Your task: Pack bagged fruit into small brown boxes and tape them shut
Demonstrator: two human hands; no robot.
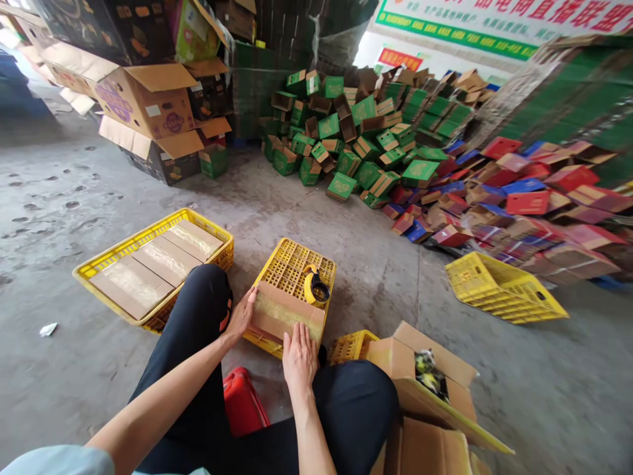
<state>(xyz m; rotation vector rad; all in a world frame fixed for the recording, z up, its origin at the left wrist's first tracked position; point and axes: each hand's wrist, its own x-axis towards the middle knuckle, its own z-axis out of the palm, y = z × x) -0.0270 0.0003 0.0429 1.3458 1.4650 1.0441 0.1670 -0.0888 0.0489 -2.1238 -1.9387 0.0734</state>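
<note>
Far pile: I see green cartons (368,132) beside red and blue ones (524,198).
Right: tipped yellow crate (504,289) on the concrete floor (59,198).

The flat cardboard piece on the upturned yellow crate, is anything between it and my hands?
No. The left hand touches the flat cardboard piece at its left end; the right hand rests on its near edge. The tape dispenser sits behind it.
</note>
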